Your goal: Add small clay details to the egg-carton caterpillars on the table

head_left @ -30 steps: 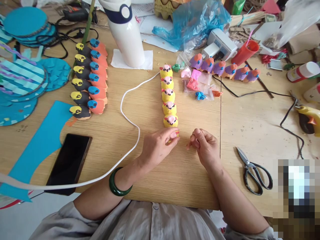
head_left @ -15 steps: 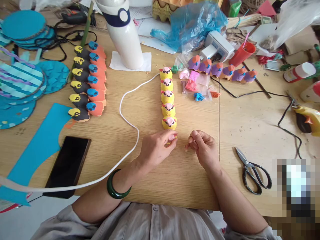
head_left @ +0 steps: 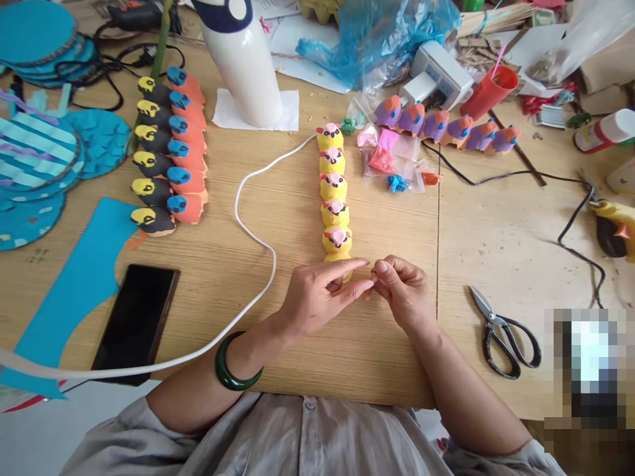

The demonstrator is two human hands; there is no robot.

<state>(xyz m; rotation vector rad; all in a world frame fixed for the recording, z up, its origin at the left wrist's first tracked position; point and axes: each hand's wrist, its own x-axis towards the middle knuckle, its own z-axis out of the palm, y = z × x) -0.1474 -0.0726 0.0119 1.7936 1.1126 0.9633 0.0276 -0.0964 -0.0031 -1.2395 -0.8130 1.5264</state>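
A: The left hand (head_left: 315, 297) is pointing across the body, its back facing up, thumb and forefinger standing apart in a loose, released C.

B: And the right hand (head_left: 409, 291) is meeting it! Fingers are curling in, the thumb is pressing on the forefinger, and they're pinching a dark sliver (head_left: 374, 270). It's showing too small for me to name.

A: Are those 2 hands touching?

B: They're sitting so close at the tips that I can't tell. The left hand's lower fingers are hiding behind its thumb, too.

A: Just past that left hand, the yellow row (head_left: 333, 192) is running straight away up the middle of the table (head_left: 387, 350). 5 pink-faced bumps are showing clearly; a 6th, the nearest, is hiding partly behind the hand.

B: Both forearms are slanting inward, a green bangle (head_left: 224, 375) circling the left. Scissors (head_left: 491, 320) are lying right of the right hand, and a phone (head_left: 136, 324) is resting left, a white cable (head_left: 270, 254) crossing its near end.

A: Farther out, the white bottle (head_left: 253, 73) is losing its top to the upper edge, and the yellow glue gun (head_left: 618, 218) is running off the right side.

B: Below that, a pixelated patch (head_left: 588, 370) is covering the corner!
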